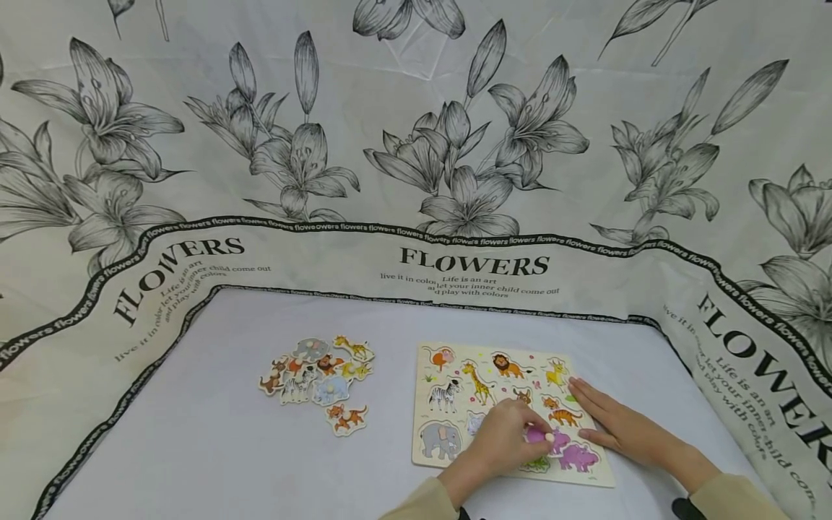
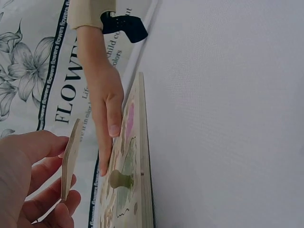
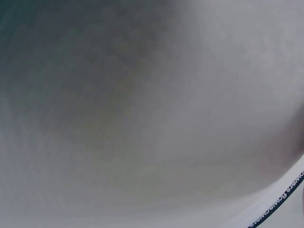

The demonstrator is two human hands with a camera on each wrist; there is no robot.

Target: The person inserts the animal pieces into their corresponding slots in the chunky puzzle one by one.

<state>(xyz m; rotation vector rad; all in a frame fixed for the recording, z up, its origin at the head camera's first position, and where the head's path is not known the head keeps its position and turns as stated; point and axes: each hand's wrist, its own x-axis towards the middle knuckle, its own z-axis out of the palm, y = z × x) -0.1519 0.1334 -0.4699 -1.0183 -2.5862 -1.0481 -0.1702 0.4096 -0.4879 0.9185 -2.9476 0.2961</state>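
Broad tabletop (image 1: 214,448) around edges of puzzle board (image 1: 473,355)

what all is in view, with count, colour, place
puzzle board: 1, pale wood, on the table
purple piece: 1, purple, over the board
knobbed piece: 1, green, board's near edge
loose animal pieces: about nine, mixed, left of board
table: 1, white, beneath
flower-print cloth: 1, white and black, behind
wrist gear: at least 1, black, right wrist
sleeves: 2, beige, near edge
left grip: 1, bare, pinching purple piece
right grip: 1, bare, on board's right edge
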